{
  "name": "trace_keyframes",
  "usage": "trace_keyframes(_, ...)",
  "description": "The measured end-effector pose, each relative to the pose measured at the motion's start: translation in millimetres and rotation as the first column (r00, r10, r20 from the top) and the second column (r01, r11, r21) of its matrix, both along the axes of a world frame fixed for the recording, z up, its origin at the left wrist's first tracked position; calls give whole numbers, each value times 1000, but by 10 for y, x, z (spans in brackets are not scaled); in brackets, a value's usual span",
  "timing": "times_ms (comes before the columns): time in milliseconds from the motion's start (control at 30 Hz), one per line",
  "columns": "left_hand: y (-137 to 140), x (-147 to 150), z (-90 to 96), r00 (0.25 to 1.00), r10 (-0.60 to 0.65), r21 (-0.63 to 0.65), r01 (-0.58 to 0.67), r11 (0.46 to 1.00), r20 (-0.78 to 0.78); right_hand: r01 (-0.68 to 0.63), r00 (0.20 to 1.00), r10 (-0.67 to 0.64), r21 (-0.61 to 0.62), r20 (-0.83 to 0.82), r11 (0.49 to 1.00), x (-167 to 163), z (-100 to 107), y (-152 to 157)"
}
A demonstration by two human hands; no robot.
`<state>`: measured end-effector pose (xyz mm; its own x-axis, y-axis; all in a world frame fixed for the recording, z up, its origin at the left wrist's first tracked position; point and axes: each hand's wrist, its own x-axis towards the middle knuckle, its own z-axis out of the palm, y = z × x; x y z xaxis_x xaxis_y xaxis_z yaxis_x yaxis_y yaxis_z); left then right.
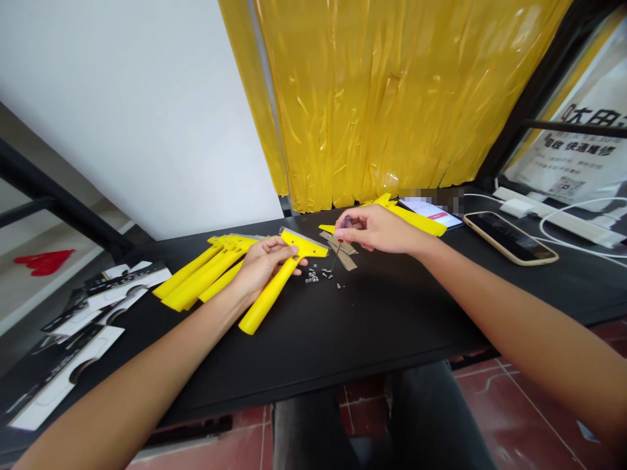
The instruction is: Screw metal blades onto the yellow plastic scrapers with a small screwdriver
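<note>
My left hand is closed around the neck of a yellow scraper, whose wide head with a metal blade edge points away from me. In my right hand is a small screwdriver, pinched near its dark handle, its thin shaft slanting down to the table. Around the tip lie several small screws and nuts. Brown cardboard strips rest just behind the shaft. Left of my left hand, several yellow scrapers lie side by side. More yellow scraper pieces are partly hidden behind my right hand.
White and black card sleeves lie at the table's left. A lit phone, a phone in a tan case and a white power strip with cables are at the right. Yellow plastic sheeting hangs behind the black table.
</note>
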<state>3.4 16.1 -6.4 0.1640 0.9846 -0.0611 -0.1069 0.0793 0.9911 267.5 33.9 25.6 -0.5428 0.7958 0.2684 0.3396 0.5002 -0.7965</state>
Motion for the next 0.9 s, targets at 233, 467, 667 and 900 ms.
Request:
trace_keyframes(233, -17, 12, 13, 1000, -9, 19, 9, 1000, 5, 6, 1000, -6, -22, -22, 1000, -11, 12, -10)
trace_keyframes(467, -9, 2, 3, 999, -34, 0, 34, 999, 23, 22, 969, -35, -54, -244, 998, -17, 83, -45)
trace_keyframes(667, -74, 25, 26, 990, -139, -26, 140, 990, 34, 116, 868, -133, -64, -479, 991, -82, 88, -72)
trace_keyframes(900, -122, 39, 39, 966, -255, -25, 256, 966, 35, 76, 881, -92, -54, -465, 996, -155, 46, -122)
